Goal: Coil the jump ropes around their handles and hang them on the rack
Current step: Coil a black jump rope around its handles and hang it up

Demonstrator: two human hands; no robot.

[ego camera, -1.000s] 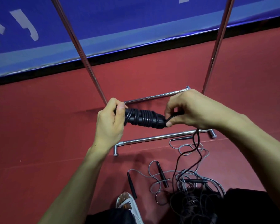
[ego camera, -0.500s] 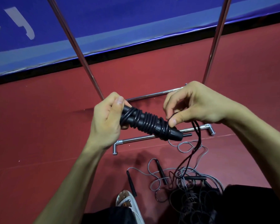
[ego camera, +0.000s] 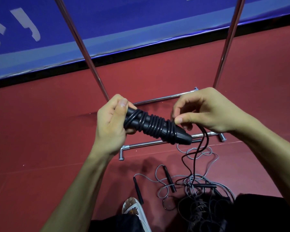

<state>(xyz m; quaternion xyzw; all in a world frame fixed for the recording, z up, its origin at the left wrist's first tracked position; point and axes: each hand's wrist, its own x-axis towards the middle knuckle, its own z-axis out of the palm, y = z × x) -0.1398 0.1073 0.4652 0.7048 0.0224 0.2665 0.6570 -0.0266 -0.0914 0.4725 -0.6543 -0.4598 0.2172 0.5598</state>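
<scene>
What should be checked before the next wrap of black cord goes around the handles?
1. Left hand grips the black bundled handles: ok.
2. Right hand pinches the black cord: ok.
3. Existing coils sit side by side: ok.
4. Trailing cord free of the grey and black rope pile on the floor: not ok, it runs into it.
5. Chrome rack's hanging bar: cannot tell, out of view.

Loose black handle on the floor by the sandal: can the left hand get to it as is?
Probably not: the left hand is clamped on the wrapped handles. The path down to the loose handle looks clear.
</scene>
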